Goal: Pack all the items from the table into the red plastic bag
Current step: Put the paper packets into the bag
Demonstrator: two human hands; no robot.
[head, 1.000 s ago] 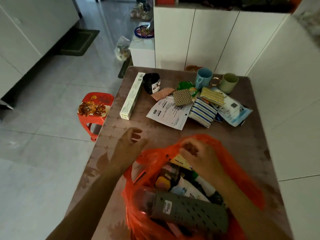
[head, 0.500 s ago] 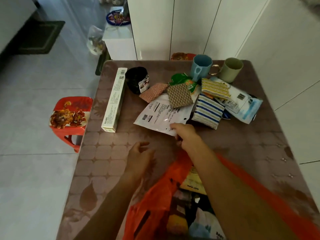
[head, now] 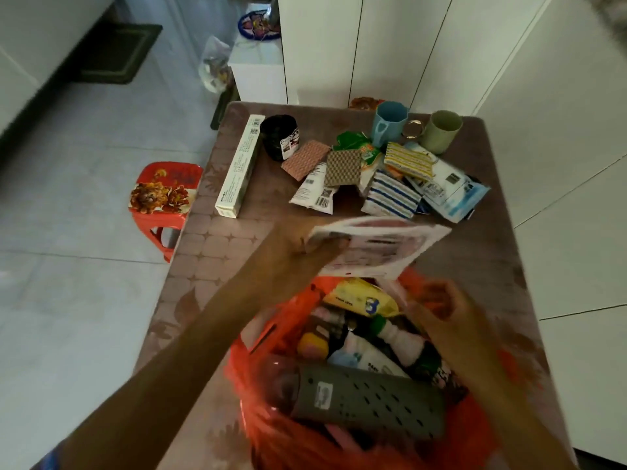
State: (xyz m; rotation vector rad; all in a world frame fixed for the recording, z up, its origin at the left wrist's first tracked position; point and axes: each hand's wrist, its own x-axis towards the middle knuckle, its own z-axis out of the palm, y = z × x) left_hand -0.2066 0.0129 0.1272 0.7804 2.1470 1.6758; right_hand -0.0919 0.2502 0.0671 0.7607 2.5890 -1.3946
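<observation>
Lifted white packet [head: 376, 249] now in left hand [head: 298, 242]

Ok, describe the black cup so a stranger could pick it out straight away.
Start at the brown table and go to its far left corner, where a long white box lies along the left edge. The black cup stands just right of that box's far end. It is the only dark cup; the blue cup and green cup stand further right.
</observation>
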